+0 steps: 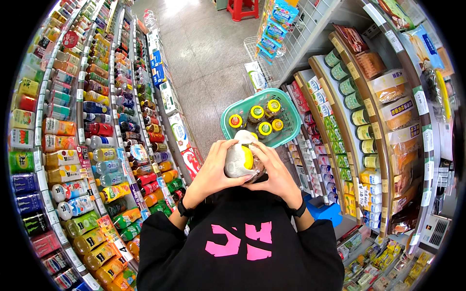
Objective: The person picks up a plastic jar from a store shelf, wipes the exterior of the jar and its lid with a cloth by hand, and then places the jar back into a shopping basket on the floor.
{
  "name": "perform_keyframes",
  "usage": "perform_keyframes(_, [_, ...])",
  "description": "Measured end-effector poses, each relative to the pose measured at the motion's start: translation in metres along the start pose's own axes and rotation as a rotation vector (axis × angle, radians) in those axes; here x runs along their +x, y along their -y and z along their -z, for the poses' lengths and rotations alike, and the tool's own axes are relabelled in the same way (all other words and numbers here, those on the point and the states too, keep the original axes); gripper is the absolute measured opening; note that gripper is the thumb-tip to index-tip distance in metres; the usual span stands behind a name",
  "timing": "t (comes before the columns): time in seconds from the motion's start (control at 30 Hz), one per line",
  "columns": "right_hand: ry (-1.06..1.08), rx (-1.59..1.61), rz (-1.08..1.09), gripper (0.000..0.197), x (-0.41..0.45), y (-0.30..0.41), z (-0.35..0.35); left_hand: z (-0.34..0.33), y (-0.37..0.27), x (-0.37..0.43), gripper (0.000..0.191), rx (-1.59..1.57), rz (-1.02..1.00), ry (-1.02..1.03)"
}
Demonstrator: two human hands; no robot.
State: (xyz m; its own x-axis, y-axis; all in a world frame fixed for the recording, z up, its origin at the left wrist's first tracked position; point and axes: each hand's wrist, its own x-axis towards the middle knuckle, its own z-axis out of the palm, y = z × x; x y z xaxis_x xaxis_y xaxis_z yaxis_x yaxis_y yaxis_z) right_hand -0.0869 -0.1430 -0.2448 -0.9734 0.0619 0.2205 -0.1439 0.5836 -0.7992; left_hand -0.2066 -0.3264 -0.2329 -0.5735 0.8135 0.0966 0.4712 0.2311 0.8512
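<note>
My left hand presses a light grey cloth around a jar with a yellow lid. On the other side, my right hand grips the same jar, its fingers over the top and its thumb underneath. Part of the jar's clear side shows between cloth and palm; the rest is covered. Just beyond my hands is a green plastic basket. Several jars stand in it, among them one with a red-centred lid and one with a green-centred lid. My hands partly hide the basket's near side.
Shelves of bottled drinks line my left, with drink cartons along their foot. To my right are shelves of cans and packaged bread. A blue plastic stool sits low right, a red stool farther up the tiled aisle.
</note>
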Motion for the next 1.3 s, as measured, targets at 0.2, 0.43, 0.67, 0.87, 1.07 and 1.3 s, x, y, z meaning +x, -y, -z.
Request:
perform_keyframes(0.2, [0.061, -0.060, 0.058, 0.097, 0.002, 0.005, -0.008, -0.010, -0.002, -0.011, 0.073, 0.110, 0.066, -0.123])
perform_keyframes(0.43, [0.040, -0.126, 0.064, 0.098, 0.003, 0.007, -0.016, -0.020, 0.001, -0.009, 0.055, -0.106, 0.269, -0.178])
perform_keyframes(0.67, [0.002, 0.059, -0.119, 0.113, 0.003, 0.007, -0.003, -0.009, 0.010, -0.010, 0.045, -0.253, 0.156, -0.190])
perform_keyframes(0.87, [-0.056, 0.172, -0.162, 0.113, 0.001, 0.001, -0.002, -0.016, 0.019, -0.008, 0.023, -0.518, 0.244, -0.285])
perform_keyframes(1.07, [-0.016, 0.178, -0.143, 0.118, -0.001, 0.004, -0.007, -0.007, 0.015, -0.003, 0.015, -0.399, 0.141, -0.246])
perform_keyframes(1.3, [0.009, 0.092, -0.074, 0.104, -0.003, -0.006, -0.015, 0.000, -0.009, -0.002, 0.024, -0.136, -0.148, -0.086])
